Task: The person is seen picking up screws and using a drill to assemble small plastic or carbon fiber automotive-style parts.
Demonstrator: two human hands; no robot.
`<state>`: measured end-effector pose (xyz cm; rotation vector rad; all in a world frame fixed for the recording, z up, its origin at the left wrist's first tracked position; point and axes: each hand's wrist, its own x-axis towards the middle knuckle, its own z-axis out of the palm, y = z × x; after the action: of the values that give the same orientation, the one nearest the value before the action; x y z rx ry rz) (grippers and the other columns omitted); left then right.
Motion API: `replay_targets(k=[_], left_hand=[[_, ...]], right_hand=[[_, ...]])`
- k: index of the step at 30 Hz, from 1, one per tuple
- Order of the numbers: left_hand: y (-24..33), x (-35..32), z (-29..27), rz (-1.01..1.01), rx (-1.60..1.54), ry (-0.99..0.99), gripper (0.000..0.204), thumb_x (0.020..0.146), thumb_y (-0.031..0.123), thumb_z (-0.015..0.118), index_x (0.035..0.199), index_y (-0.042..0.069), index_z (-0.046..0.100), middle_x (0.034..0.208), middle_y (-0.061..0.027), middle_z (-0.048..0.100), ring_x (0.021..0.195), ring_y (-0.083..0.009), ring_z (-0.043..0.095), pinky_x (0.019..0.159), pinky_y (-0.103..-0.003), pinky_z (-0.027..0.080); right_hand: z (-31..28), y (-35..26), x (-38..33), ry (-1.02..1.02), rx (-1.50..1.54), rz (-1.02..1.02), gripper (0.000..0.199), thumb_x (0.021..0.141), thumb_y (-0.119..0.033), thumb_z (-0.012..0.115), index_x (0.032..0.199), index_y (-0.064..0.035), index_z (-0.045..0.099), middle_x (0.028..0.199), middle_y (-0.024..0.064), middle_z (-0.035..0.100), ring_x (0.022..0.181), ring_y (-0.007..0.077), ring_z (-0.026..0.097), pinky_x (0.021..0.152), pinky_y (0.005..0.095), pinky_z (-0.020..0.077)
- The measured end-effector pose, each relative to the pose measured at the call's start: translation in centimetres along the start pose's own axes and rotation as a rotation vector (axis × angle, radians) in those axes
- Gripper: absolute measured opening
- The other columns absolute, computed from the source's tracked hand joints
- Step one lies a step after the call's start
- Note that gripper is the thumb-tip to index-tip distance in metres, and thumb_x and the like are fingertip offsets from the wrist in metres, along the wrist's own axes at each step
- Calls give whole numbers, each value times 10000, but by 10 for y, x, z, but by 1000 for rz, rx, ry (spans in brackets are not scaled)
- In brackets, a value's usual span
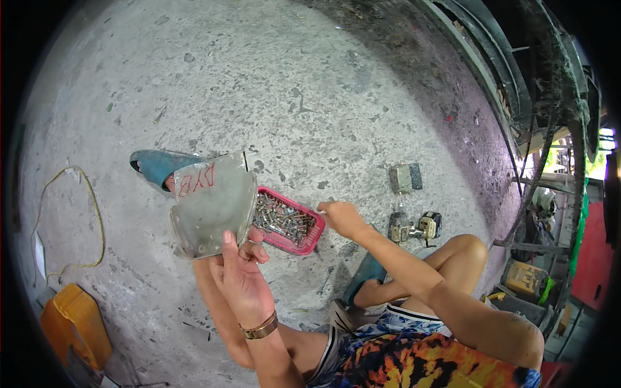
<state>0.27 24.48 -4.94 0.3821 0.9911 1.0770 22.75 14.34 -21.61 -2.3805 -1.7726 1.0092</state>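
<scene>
My left hand (249, 284), with a watch at the wrist, grips the lower edge of a grey curved panel (217, 216). The thumb lies on the panel's face and the fingers are curled behind and beside it. Red handwriting runs across the panel's upper part. Just right of the panel, a pink plastic basket (318, 236) on the floor holds many loose screws and bolts (281, 218). At the basket's right rim is my right hand (344, 218), its fingers closed in a pinch. Whatever those fingertips hold, if anything, is too small to make out.
A cordless drill (417, 227) lies right of my right hand, with a small block-shaped object (405, 178) beyond it. My teal sandal (158, 167) is behind the panel. A yellow cord (102, 226) and an orange container (81, 323) lie left. Metal framing (537, 129) stands right.
</scene>
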Motion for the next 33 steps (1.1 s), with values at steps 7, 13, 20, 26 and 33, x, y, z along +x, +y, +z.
replay_targets(k=[7, 13, 20, 26, 33], left_hand=[[5, 6, 0, 22, 55, 22, 289, 976, 189, 552, 1167, -28, 532, 1022, -98, 621, 761, -165, 590, 581, -240, 454], [-13, 3, -13, -26, 38, -1, 216, 987, 229, 543, 1063, 27, 558, 872, -47, 622, 636, -138, 582, 575, -278, 453], [-33, -1, 3, -30, -64, -108, 274, 957, 282, 586, 1007, 12, 599, 804, -80, 668, 616, -83, 594, 569, -251, 472], [-30, -39, -20, -47, -102, -161, 258, 990, 275, 441, 1107, 80, 563, 972, -69, 651, 846, -162, 607, 762, -313, 470], [-20, -150, 49, 55, -253, -260, 239, 982, 244, 510, 1056, 25, 572, 886, -96, 629, 739, -143, 551, 685, -270, 455]], right_hand=[[73, -32, 30, -216, -511, -237, 112, 777, -119, 636, 843, -68, 710, 844, 129, 711, 782, 268, 704, 685, 400, 561], [76, -22, 37, -269, -229, -264, 254, 615, -238, 791, 813, -96, 718, 862, 121, 706, 804, 271, 696, 691, 397, 555], [9, -20, -18, -34, 307, -187, 167, 806, -160, 558, 850, -32, 655, 714, 116, 662, 620, 251, 634, 583, 381, 481], [-89, -114, -134, 1, 1349, -115, 151, 935, -159, 594, 1065, -84, 600, 751, -31, 575, 599, 32, 470, 508, 205, 387], [-116, -101, -238, 153, 1376, -290, 177, 961, -176, 575, 1110, -82, 591, 817, -7, 570, 654, 24, 475, 545, 194, 388]])
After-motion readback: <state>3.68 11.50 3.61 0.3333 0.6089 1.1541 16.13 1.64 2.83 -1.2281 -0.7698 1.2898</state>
